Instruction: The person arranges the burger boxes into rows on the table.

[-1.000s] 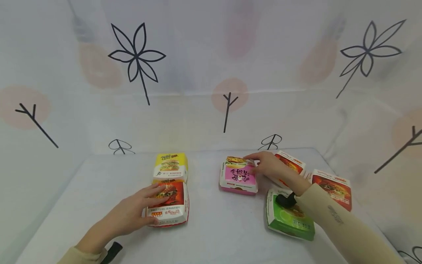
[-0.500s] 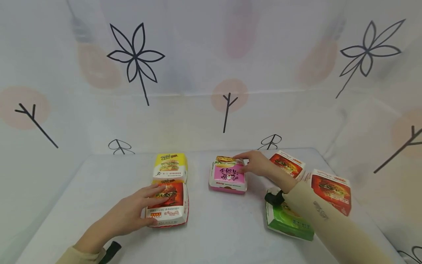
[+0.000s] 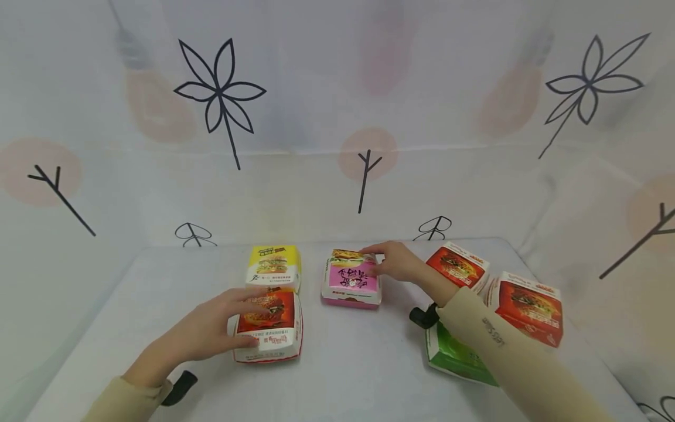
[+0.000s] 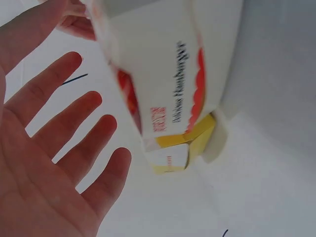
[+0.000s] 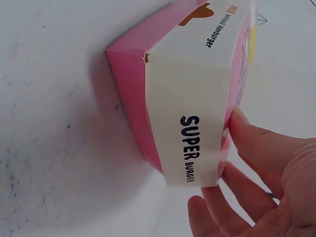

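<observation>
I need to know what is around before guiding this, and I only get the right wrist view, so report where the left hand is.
Observer: The left hand is at the red box on the person's left.
Operator: Check whether it has a grip.
Observer: In the left wrist view its fingers are spread apart, none of them curled round the box.
Operator: Now tell me what the right sleeve covers.
Observer: Part of a green box, as the head view shows.
</observation>
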The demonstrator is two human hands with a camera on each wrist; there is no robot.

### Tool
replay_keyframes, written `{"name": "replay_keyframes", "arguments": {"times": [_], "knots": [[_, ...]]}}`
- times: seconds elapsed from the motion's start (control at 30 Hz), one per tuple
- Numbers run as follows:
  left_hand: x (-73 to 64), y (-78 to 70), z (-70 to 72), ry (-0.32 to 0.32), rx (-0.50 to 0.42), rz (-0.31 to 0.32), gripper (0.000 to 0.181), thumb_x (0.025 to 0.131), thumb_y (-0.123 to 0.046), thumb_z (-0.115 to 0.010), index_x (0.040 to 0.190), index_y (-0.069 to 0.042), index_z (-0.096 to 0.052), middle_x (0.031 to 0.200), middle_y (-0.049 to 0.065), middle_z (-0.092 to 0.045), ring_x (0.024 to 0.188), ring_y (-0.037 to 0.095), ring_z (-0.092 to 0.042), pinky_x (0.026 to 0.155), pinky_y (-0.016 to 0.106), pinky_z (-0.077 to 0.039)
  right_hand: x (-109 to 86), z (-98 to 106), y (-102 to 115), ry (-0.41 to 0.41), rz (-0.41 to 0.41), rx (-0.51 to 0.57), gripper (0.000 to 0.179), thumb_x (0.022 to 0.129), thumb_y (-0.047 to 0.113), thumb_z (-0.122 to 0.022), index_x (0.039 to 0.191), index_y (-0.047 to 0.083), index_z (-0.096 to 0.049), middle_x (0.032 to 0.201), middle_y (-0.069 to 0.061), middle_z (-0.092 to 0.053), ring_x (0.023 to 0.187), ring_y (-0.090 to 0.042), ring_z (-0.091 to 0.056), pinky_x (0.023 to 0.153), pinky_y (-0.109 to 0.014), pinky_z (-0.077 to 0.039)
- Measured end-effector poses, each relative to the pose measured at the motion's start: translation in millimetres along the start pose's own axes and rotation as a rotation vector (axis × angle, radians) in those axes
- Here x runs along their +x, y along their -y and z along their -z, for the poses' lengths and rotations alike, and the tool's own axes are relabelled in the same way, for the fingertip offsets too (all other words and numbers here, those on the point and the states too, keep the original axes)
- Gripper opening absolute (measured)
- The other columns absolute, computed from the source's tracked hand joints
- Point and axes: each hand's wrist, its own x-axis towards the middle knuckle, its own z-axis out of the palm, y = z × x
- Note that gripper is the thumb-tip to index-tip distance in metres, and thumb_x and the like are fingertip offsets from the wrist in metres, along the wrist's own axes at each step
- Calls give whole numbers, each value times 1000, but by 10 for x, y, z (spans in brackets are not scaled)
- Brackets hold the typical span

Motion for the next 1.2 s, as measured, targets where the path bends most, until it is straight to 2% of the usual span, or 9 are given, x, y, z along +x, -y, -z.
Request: {"name": "replay_keyframes", "arguments": {"times": [0.13, 0.27, 0.43, 0.53, 0.77, 0.9, 1.07, 1.2], "knots": [[118, 20, 99, -17, -34, -14, 50, 82, -39, -81, 128, -26, -68, 144, -3, -54, 133, 31, -48, 101, 60, -43, 47, -31, 4, 1, 26, 11, 51, 90, 17, -74, 139, 15, -61, 142, -17, -54, 133, -38, -45, 106, -59, -38], [298, 48, 184, -22, -73, -47, 46, 85, -36, -79, 127, -20, -68, 138, -2, -59, 130, 30, -51, 101, 59, -44, 84, -51, 8, 2, 40, 36, 54, 90, 16, -74, 142, 14, -57, 144, -17, -52, 135, -39, -43, 106, -60, -37], [606, 31, 265, 11, -145, -55, 46, 87, -35, -78, 129, -18, -67, 133, 0, -62, 126, 29, -53, 98, 57, -47, 104, -67, 4, 7, 31, 99, 55, 90, 15, -73, 143, 14, -56, 147, -16, -49, 138, -39, -39, 107, -61, -36], [809, -5, 290, 31, -145, -42, 44, 88, -33, -76, 128, -18, -68, 131, 1, -63, 123, 29, -54, 97, 56, -47, 116, -72, -2, 11, 26, 138, 55, 90, 14, -73, 143, 15, -56, 148, -16, -48, 138, -38, -38, 108, -60, -36], [1291, -89, 227, 100, -160, -23, 37, 89, -24, -77, 125, -19, -68, 122, -2, -67, 115, 21, -60, 97, 46, -50, 135, -78, -7, 20, 27, 172, 55, 91, 14, -73, 143, 15, -56, 149, -16, -47, 138, -39, -38, 107, -61, -36], [1493, -138, 175, 125, -198, -19, 38, 88, -20, -78, 125, -15, -69, 121, 0, -68, 112, 21, -62, 94, 42, -51, 146, -85, -20, 22, 26, 180, 55, 91, 14, -73, 143, 15, -56, 149, -15, -47, 138, -38, -38, 107, -60, -36], [1637, -174, 89, 176, -242, -60, 38, 88, -16, -77, 124, -8, -68, 121, 6, -68, 111, 25, -64, 93, 38, -53, 167, -92, -37, 19, 30, 173, 55, 90, 15, -73, 142, 16, -57, 148, -14, -48, 137, -36, -40, 107, -60, -37], [1667, -224, 39, 218, -261, -21, 37, 88, -13, -77, 124, -9, -68, 121, 3, -67, 112, 23, -63, 94, 36, -52, 179, -110, -57, 17, 36, 181, 54, 90, 15, -73, 142, 17, -58, 148, -13, -49, 137, -35, -40, 107, -59, -37]]}}
